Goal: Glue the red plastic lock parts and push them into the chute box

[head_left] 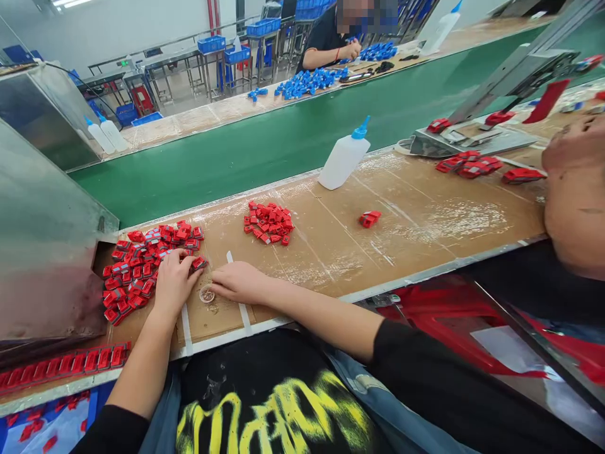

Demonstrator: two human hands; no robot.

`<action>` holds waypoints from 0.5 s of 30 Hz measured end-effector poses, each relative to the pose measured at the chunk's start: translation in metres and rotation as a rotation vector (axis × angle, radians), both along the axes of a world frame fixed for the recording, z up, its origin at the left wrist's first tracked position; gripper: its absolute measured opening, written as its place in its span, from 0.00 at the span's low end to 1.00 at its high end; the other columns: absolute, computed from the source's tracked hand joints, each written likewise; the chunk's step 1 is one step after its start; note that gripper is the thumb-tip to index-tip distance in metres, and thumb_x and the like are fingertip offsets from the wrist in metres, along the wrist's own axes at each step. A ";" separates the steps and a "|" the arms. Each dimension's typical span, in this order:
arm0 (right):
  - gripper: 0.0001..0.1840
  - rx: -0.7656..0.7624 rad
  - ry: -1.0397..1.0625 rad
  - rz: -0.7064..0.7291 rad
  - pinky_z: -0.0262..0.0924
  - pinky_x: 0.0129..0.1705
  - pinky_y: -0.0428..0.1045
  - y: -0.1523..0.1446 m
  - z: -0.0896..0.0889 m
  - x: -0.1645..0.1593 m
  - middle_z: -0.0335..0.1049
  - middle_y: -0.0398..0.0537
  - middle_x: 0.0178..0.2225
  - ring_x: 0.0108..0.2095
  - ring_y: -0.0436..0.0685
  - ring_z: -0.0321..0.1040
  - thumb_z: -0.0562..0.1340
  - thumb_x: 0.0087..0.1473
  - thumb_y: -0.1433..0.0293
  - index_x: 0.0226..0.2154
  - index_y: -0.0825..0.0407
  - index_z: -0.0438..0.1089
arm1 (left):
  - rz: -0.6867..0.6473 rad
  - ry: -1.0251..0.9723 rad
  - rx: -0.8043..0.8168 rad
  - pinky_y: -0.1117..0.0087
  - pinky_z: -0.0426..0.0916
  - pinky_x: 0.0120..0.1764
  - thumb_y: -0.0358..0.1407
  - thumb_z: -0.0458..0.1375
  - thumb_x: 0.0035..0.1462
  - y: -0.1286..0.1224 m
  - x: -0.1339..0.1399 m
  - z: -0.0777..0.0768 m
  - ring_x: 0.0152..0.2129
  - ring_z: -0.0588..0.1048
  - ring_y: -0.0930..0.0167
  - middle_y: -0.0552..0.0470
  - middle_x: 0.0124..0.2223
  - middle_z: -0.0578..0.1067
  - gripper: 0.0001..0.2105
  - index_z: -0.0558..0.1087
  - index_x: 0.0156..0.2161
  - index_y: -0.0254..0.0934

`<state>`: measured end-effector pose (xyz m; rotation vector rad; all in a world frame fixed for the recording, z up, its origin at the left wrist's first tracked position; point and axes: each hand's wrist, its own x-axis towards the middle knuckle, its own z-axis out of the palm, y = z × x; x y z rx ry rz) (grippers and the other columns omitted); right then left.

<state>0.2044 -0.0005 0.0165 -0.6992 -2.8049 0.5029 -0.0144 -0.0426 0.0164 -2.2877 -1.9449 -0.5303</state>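
Observation:
My left hand (174, 279) is at the right edge of a large pile of red and grey plastic parts (137, 265). Between its thumb and fingers sits one red plastic part (199, 263). My right hand (240, 281) rests low over the table, fingers pressed together, their tips at the rim of a small round clear dish (207, 294). Whatever those fingertips may hold is hidden. Beyond my right hand lies a smaller heap of red pieces (268, 222).
A white squeeze bottle (344, 157) stands by the green conveyor belt (222, 161). One red part (369, 219) lies alone on the table. To the right are a metal hand press (472, 135) and a neighbour's arm (574, 195). Across the belt, another person handles blue parts (309, 83).

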 end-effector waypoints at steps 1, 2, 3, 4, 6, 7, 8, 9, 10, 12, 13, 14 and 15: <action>0.21 0.027 -0.019 0.024 0.49 0.35 0.48 0.001 0.001 -0.007 0.76 0.51 0.36 0.36 0.55 0.70 0.52 0.73 0.58 0.35 0.54 0.71 | -0.025 -0.125 0.013 0.52 0.69 0.54 0.41 0.62 0.63 0.000 0.000 -0.003 0.52 0.73 0.55 0.40 0.55 0.72 0.11 0.77 0.47 0.39; 0.20 0.046 -0.033 0.046 0.48 0.34 0.48 0.001 0.003 -0.011 0.77 0.51 0.36 0.36 0.55 0.71 0.52 0.73 0.60 0.36 0.54 0.72 | -0.043 -0.289 0.014 0.53 0.69 0.54 0.40 0.62 0.63 0.000 0.000 -0.005 0.51 0.74 0.57 0.41 0.57 0.71 0.11 0.76 0.48 0.40; 0.19 0.057 -0.043 0.060 0.47 0.34 0.48 0.002 0.005 -0.013 0.77 0.51 0.36 0.37 0.55 0.70 0.53 0.72 0.61 0.36 0.53 0.72 | -0.053 -0.489 0.000 0.56 0.71 0.52 0.40 0.62 0.63 0.000 0.001 -0.007 0.49 0.76 0.59 0.42 0.57 0.72 0.12 0.75 0.50 0.40; 0.18 0.061 -0.049 0.067 0.45 0.33 0.48 0.003 0.008 -0.014 0.77 0.50 0.36 0.36 0.55 0.70 0.53 0.71 0.63 0.35 0.53 0.72 | -0.053 -0.713 -0.029 0.58 0.73 0.49 0.41 0.63 0.62 -0.001 0.002 -0.009 0.46 0.78 0.62 0.43 0.56 0.73 0.14 0.73 0.51 0.41; 0.15 0.053 -0.064 0.064 0.42 0.31 0.49 0.005 0.014 -0.015 0.77 0.49 0.34 0.34 0.54 0.69 0.56 0.68 0.64 0.33 0.53 0.73 | -0.039 -1.150 -0.114 0.64 0.75 0.41 0.41 0.65 0.59 -0.001 0.003 -0.012 0.39 0.80 0.66 0.45 0.53 0.76 0.18 0.69 0.52 0.42; 0.14 0.038 -0.075 0.060 0.40 0.31 0.49 0.005 0.016 -0.015 0.76 0.49 0.33 0.32 0.54 0.67 0.57 0.66 0.65 0.32 0.53 0.73 | -0.032 -1.327 -0.155 0.66 0.75 0.39 0.41 0.66 0.58 -0.001 0.003 -0.013 0.38 0.80 0.67 0.46 0.52 0.77 0.20 0.68 0.52 0.42; 0.14 0.013 -0.084 0.057 0.39 0.30 0.49 0.006 0.017 -0.016 0.76 0.49 0.32 0.30 0.54 0.66 0.58 0.65 0.65 0.30 0.53 0.72 | -0.028 -1.460 -0.187 0.68 0.74 0.38 0.41 0.67 0.56 -0.001 0.002 -0.014 0.38 0.81 0.68 0.46 0.53 0.77 0.21 0.67 0.52 0.43; 0.14 -0.025 -0.085 0.055 0.38 0.30 0.49 0.006 0.017 -0.016 0.75 0.48 0.30 0.29 0.53 0.64 0.59 0.63 0.64 0.29 0.53 0.71 | -0.026 -1.543 -0.208 0.69 0.74 0.37 0.41 0.68 0.56 -0.002 0.002 -0.015 0.38 0.81 0.68 0.45 0.54 0.76 0.21 0.67 0.51 0.42; 0.14 -0.076 -0.071 0.054 0.38 0.29 0.49 0.007 0.015 -0.017 0.73 0.47 0.28 0.27 0.52 0.61 0.59 0.62 0.65 0.27 0.53 0.70 | -0.020 -1.577 -0.213 0.70 0.74 0.37 0.42 0.68 0.56 -0.002 0.001 -0.015 0.39 0.81 0.68 0.44 0.55 0.76 0.20 0.67 0.50 0.42; 0.14 -0.206 0.011 0.042 0.39 0.29 0.49 0.009 0.008 -0.016 0.68 0.43 0.24 0.25 0.50 0.56 0.59 0.61 0.66 0.24 0.53 0.66 | 0.001 -1.517 -0.174 0.70 0.74 0.36 0.42 0.68 0.56 -0.005 0.000 -0.017 0.38 0.80 0.69 0.43 0.55 0.77 0.18 0.68 0.46 0.40; 0.15 -0.282 0.082 0.026 0.39 0.29 0.48 0.010 0.002 -0.016 0.63 0.41 0.22 0.25 0.50 0.53 0.59 0.60 0.67 0.22 0.53 0.63 | 0.009 -1.436 -0.142 0.69 0.74 0.38 0.42 0.68 0.56 -0.006 0.000 -0.019 0.38 0.80 0.69 0.43 0.55 0.77 0.17 0.67 0.44 0.39; 0.17 -0.366 0.171 0.003 0.40 0.29 0.48 0.012 -0.003 -0.015 0.58 0.39 0.20 0.24 0.49 0.51 0.58 0.59 0.68 0.20 0.53 0.59 | 0.010 -1.335 -0.111 0.67 0.75 0.41 0.41 0.69 0.55 -0.008 0.000 -0.020 0.39 0.80 0.68 0.42 0.55 0.77 0.17 0.67 0.43 0.39; 0.18 -0.453 0.278 -0.030 0.41 0.29 0.48 0.014 -0.008 -0.014 0.53 0.38 0.19 0.23 0.48 0.49 0.57 0.58 0.68 0.18 0.52 0.55 | 0.004 -1.233 -0.088 0.64 0.75 0.45 0.40 0.70 0.54 -0.009 0.000 -0.022 0.41 0.80 0.67 0.43 0.56 0.77 0.18 0.67 0.44 0.39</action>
